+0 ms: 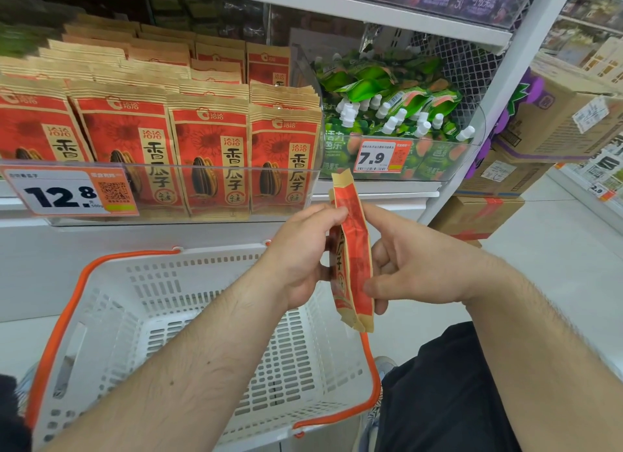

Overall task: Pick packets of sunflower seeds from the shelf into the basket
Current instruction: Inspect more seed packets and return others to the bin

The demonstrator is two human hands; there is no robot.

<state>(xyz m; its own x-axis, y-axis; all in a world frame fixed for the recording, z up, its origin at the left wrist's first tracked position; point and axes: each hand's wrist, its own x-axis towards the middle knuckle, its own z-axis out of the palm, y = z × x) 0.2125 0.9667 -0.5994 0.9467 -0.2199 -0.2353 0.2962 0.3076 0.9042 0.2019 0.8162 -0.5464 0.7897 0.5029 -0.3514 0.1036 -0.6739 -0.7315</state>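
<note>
Pinching one seed packet (352, 259) edge-on between left hand (303, 259) and right hand (411, 269), seemingly mid-transfer, the grip next must lower it into the empty-looking basket (161, 283).

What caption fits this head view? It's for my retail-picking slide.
Both hands, left hand and right hand, hold one sunflower seed packet edge-on above the white basket.

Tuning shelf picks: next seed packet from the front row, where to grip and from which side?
Pinch the flat top seal of the rightmost front-row packet, coming from above. The packets stand upright, tightly packed, and the clear shelf lip covers their lower fronts, so only the top edges are free. Lift straight up.
</note>
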